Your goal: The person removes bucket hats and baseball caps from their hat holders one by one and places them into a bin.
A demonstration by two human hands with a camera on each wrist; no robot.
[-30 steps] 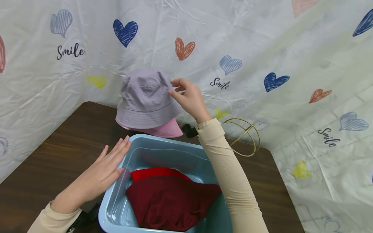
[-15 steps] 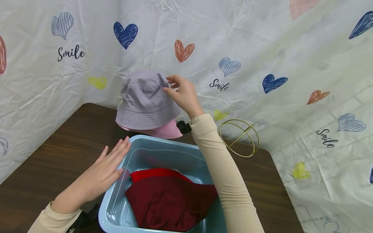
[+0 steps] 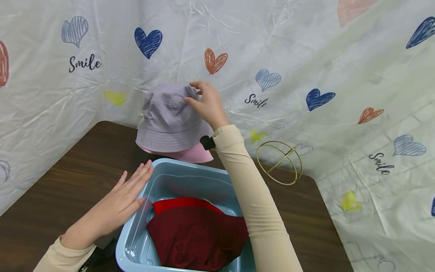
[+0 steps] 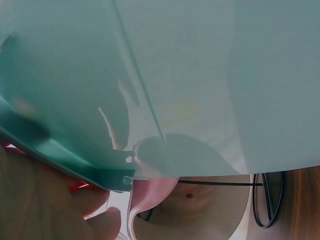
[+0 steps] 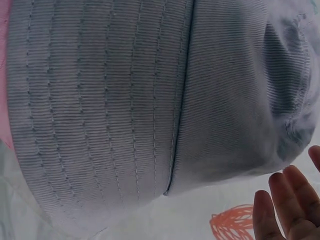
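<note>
A lavender bucket hat [image 3: 170,117] sits over a pink hat [image 3: 195,154] behind a light blue basin [image 3: 190,166]. My right hand [image 3: 209,104] is at the crown's right side, thumb and fingers apart; the right wrist view puts the fingers [image 5: 285,200] beside the crown [image 5: 235,100], not curled round it. My left hand [image 3: 112,207] lies with straight fingers on the basin's left rim, also at the lower left of the left wrist view beside the basin wall [image 4: 190,90]. Inside the basin is a dark red hat [image 3: 200,234] with a bright red edge.
A gold wire stand [image 3: 295,177] is right of my right sleeve on the dark wooden table [image 3: 306,211]. A white sheet [image 3: 289,41] printed with hearts and words hangs behind and along the sides.
My right hand has moved left and slightly up, from the hat's right side to its crown. The hats, basin and left hand have stayed in place.
</note>
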